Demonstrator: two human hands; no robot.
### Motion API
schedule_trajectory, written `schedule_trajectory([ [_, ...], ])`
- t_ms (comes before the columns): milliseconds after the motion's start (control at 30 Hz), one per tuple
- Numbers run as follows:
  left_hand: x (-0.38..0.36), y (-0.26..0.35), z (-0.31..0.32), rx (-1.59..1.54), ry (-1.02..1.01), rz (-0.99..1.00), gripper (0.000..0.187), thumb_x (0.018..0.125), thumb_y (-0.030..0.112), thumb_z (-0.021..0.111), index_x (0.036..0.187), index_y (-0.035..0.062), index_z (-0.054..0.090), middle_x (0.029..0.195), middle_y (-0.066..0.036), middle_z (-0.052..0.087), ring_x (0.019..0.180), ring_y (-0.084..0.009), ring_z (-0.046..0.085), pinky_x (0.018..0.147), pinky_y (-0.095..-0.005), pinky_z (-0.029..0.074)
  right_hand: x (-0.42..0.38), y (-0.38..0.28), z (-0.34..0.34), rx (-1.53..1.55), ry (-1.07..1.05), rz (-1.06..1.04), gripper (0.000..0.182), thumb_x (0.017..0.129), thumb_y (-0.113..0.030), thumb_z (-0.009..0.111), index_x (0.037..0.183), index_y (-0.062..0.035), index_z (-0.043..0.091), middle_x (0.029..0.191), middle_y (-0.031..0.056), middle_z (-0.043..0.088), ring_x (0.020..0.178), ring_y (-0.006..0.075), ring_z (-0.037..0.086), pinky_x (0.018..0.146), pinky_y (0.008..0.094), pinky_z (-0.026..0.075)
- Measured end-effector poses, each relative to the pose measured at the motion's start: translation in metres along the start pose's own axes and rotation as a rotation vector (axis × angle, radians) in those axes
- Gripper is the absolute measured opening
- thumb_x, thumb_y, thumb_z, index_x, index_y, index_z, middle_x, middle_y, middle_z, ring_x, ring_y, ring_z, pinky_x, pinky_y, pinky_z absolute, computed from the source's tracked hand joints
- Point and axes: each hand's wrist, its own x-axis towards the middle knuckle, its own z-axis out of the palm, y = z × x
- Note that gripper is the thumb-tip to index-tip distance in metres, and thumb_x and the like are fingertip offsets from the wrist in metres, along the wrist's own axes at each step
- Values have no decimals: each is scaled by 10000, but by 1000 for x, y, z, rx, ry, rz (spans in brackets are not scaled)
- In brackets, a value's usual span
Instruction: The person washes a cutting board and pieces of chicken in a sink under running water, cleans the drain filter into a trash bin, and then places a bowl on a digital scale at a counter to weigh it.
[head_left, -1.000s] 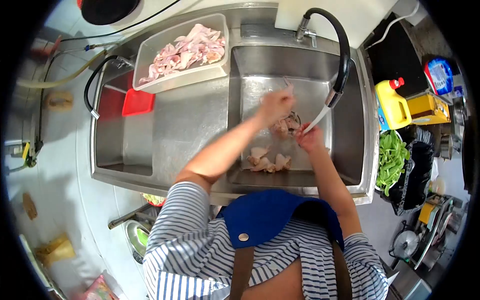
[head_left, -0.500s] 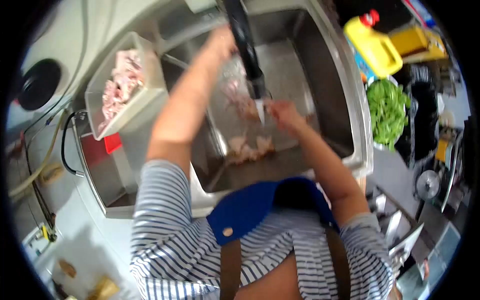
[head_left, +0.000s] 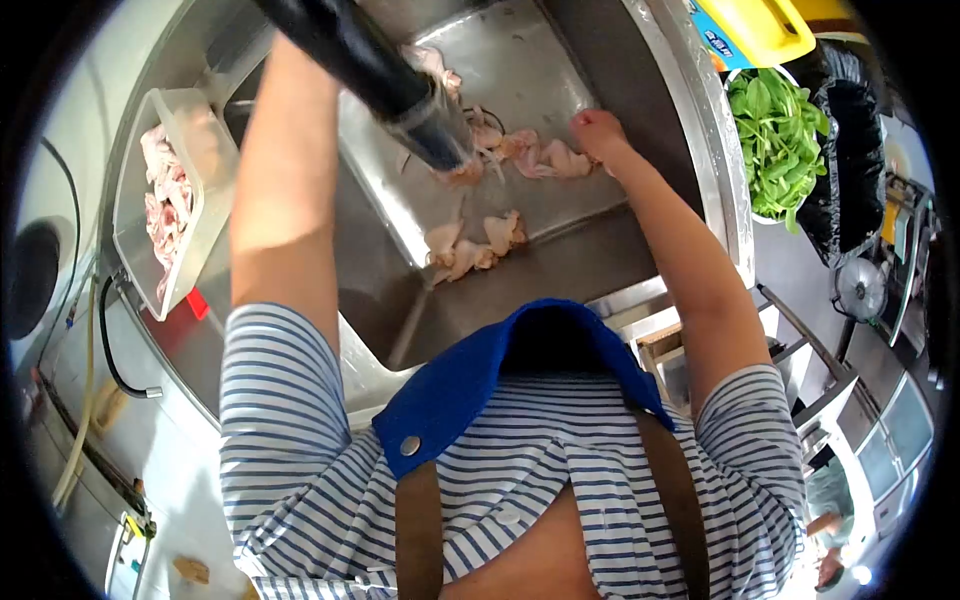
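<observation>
My right hand (head_left: 602, 138) is closed in the sink (head_left: 520, 40), its fingers curled in; what they hold, if anything, is hidden. Pale raw chicken pieces (head_left: 555, 160) lie right beside it on the sink floor. More chicken pieces (head_left: 470, 250) form a small pile nearer me, and another piece (head_left: 435, 68) is farther back. A black tap nozzle (head_left: 425, 125) with a clear tip hangs over the sink, water coming out below it. My left forearm (head_left: 290, 150) reaches up past the nozzle; the left hand itself does not show.
A translucent tub (head_left: 215, 160) of raw chicken stands on the left, with a red item (head_left: 197, 303) beneath it. Beyond the sink's right rim are a bowl of green leaves (head_left: 770, 140), a yellow jug (head_left: 770, 35) and a black bag-lined bin (head_left: 855, 150).
The view has shifted and tilted. My right hand has moved away from the nozzle, to the right and farther back. My left hand, blurred near the tap before, has dropped out of sight.
</observation>
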Motion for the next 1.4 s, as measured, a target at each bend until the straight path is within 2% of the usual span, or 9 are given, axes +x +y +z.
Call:
schedule_trajectory([
  [33,-19,-22,-19,394,113,156,275,841,193,513,993,-35,493,947,-199,551,937,-305,525,825,-527,425,8,1,5,-191,10,-103,232,766,-196,554,955,-61,558,823,96,586,680,210,555,585,327,437],
  [133,-106,-91,-64,1332,322,-552,365,789,286,602,1084,83,534,1029,-88,579,959,-228,541,865,-380,426,23,18,31,-399,-16,-186,333,729,-222,590,1031,-90,535,966,146,586,856,281,565,732,385,436],
  [333,-220,-183,-126,2442,-83,-777,630,708,394,647,1246,176,401,1269,-191,365,1166,-361,360,954,-463,333,-1,6,94,-829,-65,-227,476,781,-328,576,1199,-125,469,1133,134,533,1061,315,495,913,431,382],
  [633,-301,-182,-127,2259,52,-846,432,698,232,617,1106,130,519,1003,-172,539,1014,-361,452,915,-453,323,-47,22,148,-814,-656,-155,351,762,-313,577,1072,-150,568,1072,101,575,977,254,552,832,418,421],
  [733,-341,-181,-145,2141,-150,-890,291,705,200,616,960,64,581,806,-138,596,869,-322,540,822,-419,396,-31,19,136,-715,-704,-162,290,754,-253,577,1013,-124,597,1025,102,595,960,254,563,816,402,430],
  [833,-350,-175,-153,1798,264,-1065,222,723,179,592,888,31,592,782,-139,609,752,-312,580,697,-396,448,-31,3,107,-523,-327,58,227,728,-130,565,949,-95,604,980,114,603,909,293,565,796,392,437],
  [1067,-278,-178,-173,2131,409,-113,366,770,166,552,1099,14,502,945,-223,591,846,-353,580,728,-389,456,11,32,144,-348,58,-506,273,739,-73,549,1011,-97,544,1055,94,541,1008,296,490,841,413,395],
  [1167,-254,-198,-149,1750,757,-826,469,750,236,615,1127,-12,487,1060,-201,566,955,-318,560,769,-383,442,-33,20,142,-814,143,-835,330,772,-100,521,1099,-120,492,1058,86,523,1026,290,459,837,451,356],
  [1400,-298,-197,-206,1279,61,-268,345,759,225,602,1043,39,540,817,-195,569,690,-288,557,585,-381,441,-29,10,104,-1280,40,-593,343,806,-220,498,1144,-159,486,1055,90,516,1025,282,436,798,429,322],
])
